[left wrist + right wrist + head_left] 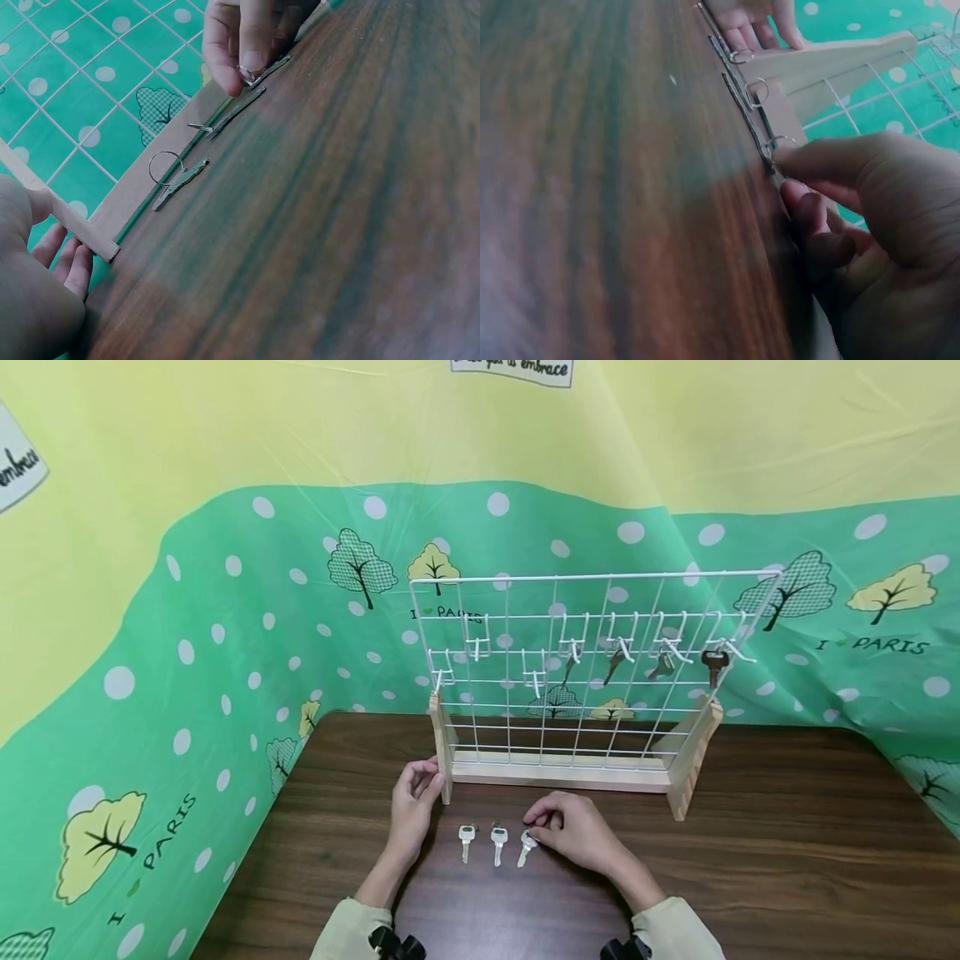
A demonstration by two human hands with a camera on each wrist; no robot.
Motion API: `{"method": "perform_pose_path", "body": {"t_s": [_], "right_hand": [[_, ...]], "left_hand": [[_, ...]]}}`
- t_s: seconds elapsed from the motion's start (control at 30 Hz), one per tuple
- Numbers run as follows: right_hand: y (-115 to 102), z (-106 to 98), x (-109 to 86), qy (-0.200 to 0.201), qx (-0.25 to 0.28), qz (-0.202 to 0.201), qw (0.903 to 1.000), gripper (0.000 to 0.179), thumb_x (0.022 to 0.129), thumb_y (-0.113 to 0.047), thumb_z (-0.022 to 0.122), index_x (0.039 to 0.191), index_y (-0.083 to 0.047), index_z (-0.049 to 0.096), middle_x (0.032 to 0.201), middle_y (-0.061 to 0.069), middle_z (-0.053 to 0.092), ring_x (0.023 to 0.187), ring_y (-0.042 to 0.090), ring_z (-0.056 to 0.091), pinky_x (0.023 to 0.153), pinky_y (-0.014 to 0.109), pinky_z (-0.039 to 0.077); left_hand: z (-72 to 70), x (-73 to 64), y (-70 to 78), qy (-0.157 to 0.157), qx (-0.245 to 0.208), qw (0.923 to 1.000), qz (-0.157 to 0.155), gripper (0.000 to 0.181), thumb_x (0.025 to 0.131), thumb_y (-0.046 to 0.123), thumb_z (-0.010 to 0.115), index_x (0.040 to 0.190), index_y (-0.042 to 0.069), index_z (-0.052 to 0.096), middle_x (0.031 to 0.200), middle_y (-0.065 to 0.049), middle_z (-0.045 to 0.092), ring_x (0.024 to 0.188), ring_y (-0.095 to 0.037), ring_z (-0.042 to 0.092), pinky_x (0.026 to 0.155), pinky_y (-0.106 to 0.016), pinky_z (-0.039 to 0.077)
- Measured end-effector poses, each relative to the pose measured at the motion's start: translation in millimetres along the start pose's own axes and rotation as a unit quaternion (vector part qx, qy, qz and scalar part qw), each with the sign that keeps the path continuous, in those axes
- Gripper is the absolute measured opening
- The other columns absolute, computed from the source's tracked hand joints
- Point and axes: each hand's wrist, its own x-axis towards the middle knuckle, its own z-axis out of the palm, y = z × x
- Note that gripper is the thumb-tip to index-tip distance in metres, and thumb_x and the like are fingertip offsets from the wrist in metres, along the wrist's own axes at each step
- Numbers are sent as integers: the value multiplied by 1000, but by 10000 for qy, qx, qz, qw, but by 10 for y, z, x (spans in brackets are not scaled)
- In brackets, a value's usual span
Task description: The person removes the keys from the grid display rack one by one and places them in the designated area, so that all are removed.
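Observation:
A white wire grid rack point(555, 578) stands on wooden end supports. My left hand point(411, 814) grips its left wooden support point(442, 752), the thumb on one side and fingers on the other. Three silver keys lie in a row before the rack: a left key point(467, 834), a middle key point(498, 837) and a right key point(525, 852). With thumb and forefinger, my right hand point(581, 833) pinches the right key at its ring end; part of the ring point(784, 139) shows above the thumb. The left key's ring point(166, 166) stands up off the table.
Several keys, among them a dark-headed key point(715, 662), hang from white hooks on the rack's right half. Other hooks, such as the lower hook point(535, 681), hold no key. A green and yellow patterned cloth point(225, 693) rises behind the brown wooden table point(810, 843).

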Motion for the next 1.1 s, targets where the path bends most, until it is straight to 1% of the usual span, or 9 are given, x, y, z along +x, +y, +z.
{"method": "perform_pose_path", "body": {"t_s": [0.1,0.23,0.33,0.4,0.47,0.53,0.67,0.9,1.1], "right_hand": [[16,-24,-4,-10,70,-1,10000,17,88,-4,90,100,-13,80,90,-4,68,69,2,56,61,21,50],[17,-54,-20,17,163,98,9998,22,84,-7,96,92,-14,77,91,1,66,69,5,58,61,21,50],[20,-58,-20,-40,136,208,9997,24,80,-12,100,86,-17,77,88,0,64,68,6,57,60,21,48],[24,-48,-14,-82,71,248,9996,27,76,-17,103,85,-18,78,86,-1,63,67,6,55,59,22,48],[35,-33,-7,-102,8,238,9997,31,72,-21,106,86,-19,79,86,-3,63,67,6,54,59,22,48],[43,-19,-2,-98,-41,175,9998,33,69,-21,107,86,-19,79,86,-3,63,67,6,53,60,22,48],[56,1,-2,-98,-134,10,9999,30,72,-17,105,88,-20,80,88,-3,64,68,4,53,62,22,49],[38,-6,-19,-120,-47,-106,9999,24,78,-15,102,92,-19,83,89,-5,66,71,3,53,65,22,49],[35,-17,-21,-202,-23,-170,9996,22,81,-12,100,95,-18,85,91,-5,66,70,3,52,64,21,48]], "left_hand": [[-2,2,-3,-7,46,10000,49,20,105,-8,66,118,-18,55,144,-32,64,130,-14,65,110,-18,51],[-2,12,-12,14,22,10000,8,19,105,-10,65,118,-19,55,144,-32,64,129,-14,65,111,-19,51],[0,16,-9,26,-8,10000,-37,19,105,-10,65,118,-19,55,145,-32,64,128,-11,65,111,-19,50],[2,14,-7,17,-4,10000,-28,20,105,-10,66,118,-19,55,145,-32,64,127,-10,65,111,-19,50],[3,12,-7,10,-9,10000,-14,20,105,-9,66,118,-19,54,144,-32,64,126,-8,65,111,-18,50],[3,12,-8,9,-15,10000,5,21,105,-9,66,118,-20,54,144,-33,64,125,-7,65,111,-18,50],[1,15,-13,12,-26,10000,23,21,105,-10,66,118,-20,54,144,-33,64,123,-5,65,110,-18,50],[4,11,-12,-13,5,10000,52,21,105,-9,67,118,-19,54,144,-33,64,124,-4,65,111,-18,50],[2,9,-14,16,60,10000,76,20,105,-8,67,117,-19,55,143,-33,64,126,-10,65,109,-18,51]]}}
